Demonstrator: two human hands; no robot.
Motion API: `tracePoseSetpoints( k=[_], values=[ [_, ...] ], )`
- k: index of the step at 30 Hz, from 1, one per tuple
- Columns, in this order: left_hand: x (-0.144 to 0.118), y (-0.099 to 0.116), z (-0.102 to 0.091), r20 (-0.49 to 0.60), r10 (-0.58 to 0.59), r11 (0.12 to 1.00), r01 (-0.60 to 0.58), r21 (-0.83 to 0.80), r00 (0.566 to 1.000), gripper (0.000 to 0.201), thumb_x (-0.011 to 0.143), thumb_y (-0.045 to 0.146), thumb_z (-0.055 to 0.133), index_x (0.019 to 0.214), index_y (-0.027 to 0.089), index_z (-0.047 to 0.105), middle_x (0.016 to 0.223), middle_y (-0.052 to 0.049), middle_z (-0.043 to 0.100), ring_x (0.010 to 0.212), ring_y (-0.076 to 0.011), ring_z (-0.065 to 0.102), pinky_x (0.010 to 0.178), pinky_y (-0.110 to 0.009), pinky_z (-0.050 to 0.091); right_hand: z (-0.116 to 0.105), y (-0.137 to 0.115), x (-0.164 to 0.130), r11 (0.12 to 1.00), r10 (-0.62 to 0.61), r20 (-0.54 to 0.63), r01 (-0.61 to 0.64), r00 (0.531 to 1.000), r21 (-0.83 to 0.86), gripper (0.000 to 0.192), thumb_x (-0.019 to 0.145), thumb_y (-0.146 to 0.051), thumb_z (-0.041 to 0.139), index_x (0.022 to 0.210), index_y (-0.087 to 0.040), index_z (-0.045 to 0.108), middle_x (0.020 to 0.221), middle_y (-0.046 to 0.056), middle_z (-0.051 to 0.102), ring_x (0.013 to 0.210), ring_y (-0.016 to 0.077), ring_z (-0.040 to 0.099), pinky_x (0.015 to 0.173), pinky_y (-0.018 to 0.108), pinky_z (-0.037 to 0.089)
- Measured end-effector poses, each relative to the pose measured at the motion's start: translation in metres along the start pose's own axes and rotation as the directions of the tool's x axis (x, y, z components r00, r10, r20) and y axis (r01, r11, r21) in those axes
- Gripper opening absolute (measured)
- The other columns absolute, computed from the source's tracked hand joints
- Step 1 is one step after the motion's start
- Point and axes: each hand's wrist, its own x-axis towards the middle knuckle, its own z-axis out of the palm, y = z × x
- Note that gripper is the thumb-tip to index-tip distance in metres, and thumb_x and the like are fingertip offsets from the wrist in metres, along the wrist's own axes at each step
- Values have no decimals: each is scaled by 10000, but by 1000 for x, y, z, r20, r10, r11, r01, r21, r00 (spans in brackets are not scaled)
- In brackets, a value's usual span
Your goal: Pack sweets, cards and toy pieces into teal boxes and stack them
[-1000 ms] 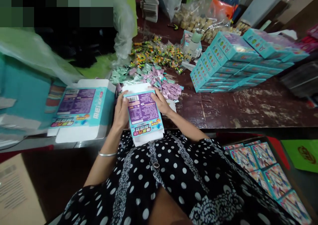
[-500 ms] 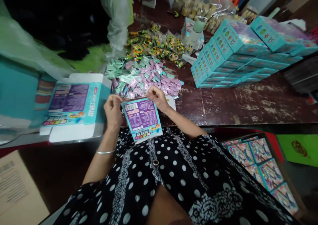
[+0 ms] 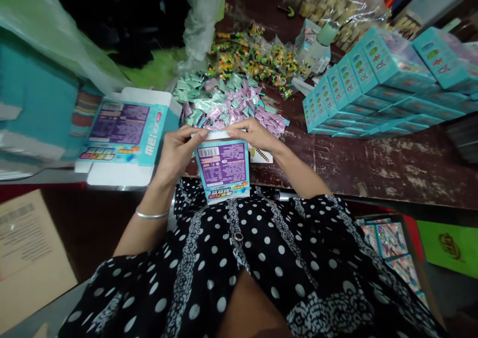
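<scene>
A small purple and turquoise carton (image 3: 224, 169) stands against my lap at the table's front edge, its printed panel facing me. My left hand (image 3: 179, 151) grips its upper left corner, thumb along the white top flap (image 3: 214, 135). At the upper right corner my right hand (image 3: 256, 135) holds the same flap edge between thumb and fingers. Just beyond both hands lies a heap of small mint and lilac sachets (image 3: 227, 101). A white card with a pixelated picture (image 3: 261, 155) lies beside my right hand.
Flat unfolded cartons (image 3: 123, 129) lie stacked on the left. Stacked turquoise boxes (image 3: 373, 89) stand at right, with bagged yellow-green pieces (image 3: 254, 59) and a bottle (image 3: 321, 44) behind. Below right, a carton holds shrink-wrapped boxes (image 3: 392, 239); a cardboard box (image 3: 30, 238) is lower left.
My fingers have moved from pinching the carton's top corners to pressing along its top edge, where a white flap now shows. My hands have come closer together. The view has shifted slightly.
</scene>
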Motion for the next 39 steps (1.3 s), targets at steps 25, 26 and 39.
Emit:
tracePoseSetpoints(
  k=[25,26,39],
  values=[
    [-32,-28,-8,158,78,992,-62,-106,984,307,964,565,876,1101,292,910,1222,-105,862,1233,-317,795,1131,-472,639,7,5,-28,942,-145,148,182,978,-280,544,1122,-684,623,1579,-410,734,1410,38,805,1212,241,727,1171,419,535],
    [-31,-26,-8,161,80,993,-63,-103,984,301,969,561,873,1092,288,909,1221,-100,863,1230,-312,795,1133,-472,631,6,5,-31,941,-133,124,165,983,-297,556,1113,-678,640,1595,-413,719,1399,41,801,1219,252,721,1163,419,540],
    [-1,-16,-41,-287,301,953,-277,124,909,741,1014,635,819,1554,177,602,1603,-166,658,1494,-332,620,1243,-530,488,-10,44,-32,951,-70,-342,167,937,262,965,860,-853,815,1585,-257,591,1507,115,696,1334,301,692,1142,518,622]
  ],
)
